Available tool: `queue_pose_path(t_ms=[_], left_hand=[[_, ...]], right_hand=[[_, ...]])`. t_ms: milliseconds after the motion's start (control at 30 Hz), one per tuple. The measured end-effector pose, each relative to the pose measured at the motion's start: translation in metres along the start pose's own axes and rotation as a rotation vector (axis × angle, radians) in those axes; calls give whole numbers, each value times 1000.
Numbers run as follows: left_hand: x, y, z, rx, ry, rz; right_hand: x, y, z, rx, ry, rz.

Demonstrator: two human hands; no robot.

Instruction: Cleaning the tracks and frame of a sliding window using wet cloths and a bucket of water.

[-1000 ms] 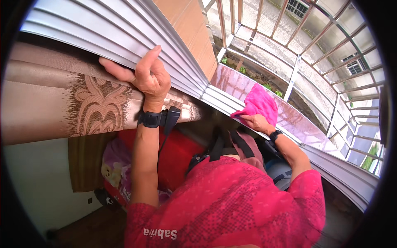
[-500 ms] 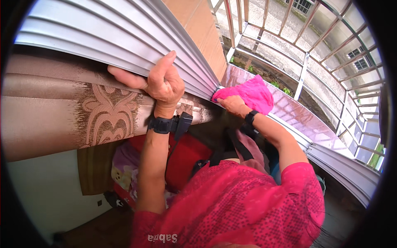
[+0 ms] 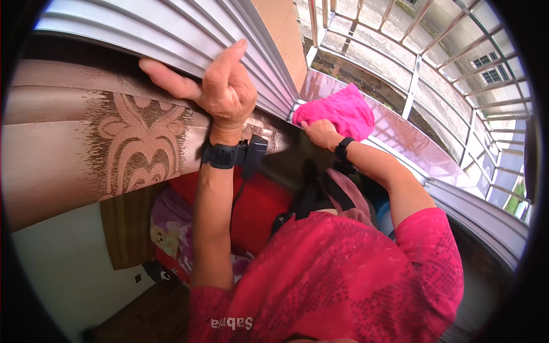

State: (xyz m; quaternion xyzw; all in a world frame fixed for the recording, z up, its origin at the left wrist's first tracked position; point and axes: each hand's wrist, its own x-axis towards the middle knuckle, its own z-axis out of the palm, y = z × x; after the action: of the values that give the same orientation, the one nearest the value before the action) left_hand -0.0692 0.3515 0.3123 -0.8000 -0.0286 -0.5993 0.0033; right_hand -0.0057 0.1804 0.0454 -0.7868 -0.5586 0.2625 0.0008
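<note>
My left hand (image 3: 226,94) is raised against the edge of a silver ribbed window frame (image 3: 154,43). Its thumb and a finger stretch apart, and nothing shows in its grasp; some of its fingers are hidden. Over at the window sill (image 3: 400,137), my right hand (image 3: 322,134) has its fingers closed on a bunched bright pink cloth (image 3: 340,111). The cloth lies on the sill and its metal track, close to the corner where the frame meets the sill. Each wrist wears a black band.
A patterned beige curtain (image 3: 51,137) hangs beside the frame. Metal security bars (image 3: 414,86) stand outside the sill. A window track (image 3: 480,206) runs along the right. Behind my body are a red cover (image 3: 257,200) and a brown wooden panel (image 3: 128,234).
The view has shifted slightly, so the sill and bars sit higher in the picture. My right hand stays on the cloth near the corner, and the left stays against the frame.
</note>
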Motion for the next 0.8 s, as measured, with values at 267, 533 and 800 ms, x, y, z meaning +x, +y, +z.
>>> queue_pose_path(t_ms=[267, 533, 800], left_hand=[[2, -7, 2, -119, 29, 66], [9, -6, -4, -87, 30, 147], [10, -5, 0, -140, 77, 186]], right_hand=[[-109, 27, 30, -9, -50, 192], [-249, 71, 67, -49, -117, 436], [-250, 62, 62, 100, 30, 479]])
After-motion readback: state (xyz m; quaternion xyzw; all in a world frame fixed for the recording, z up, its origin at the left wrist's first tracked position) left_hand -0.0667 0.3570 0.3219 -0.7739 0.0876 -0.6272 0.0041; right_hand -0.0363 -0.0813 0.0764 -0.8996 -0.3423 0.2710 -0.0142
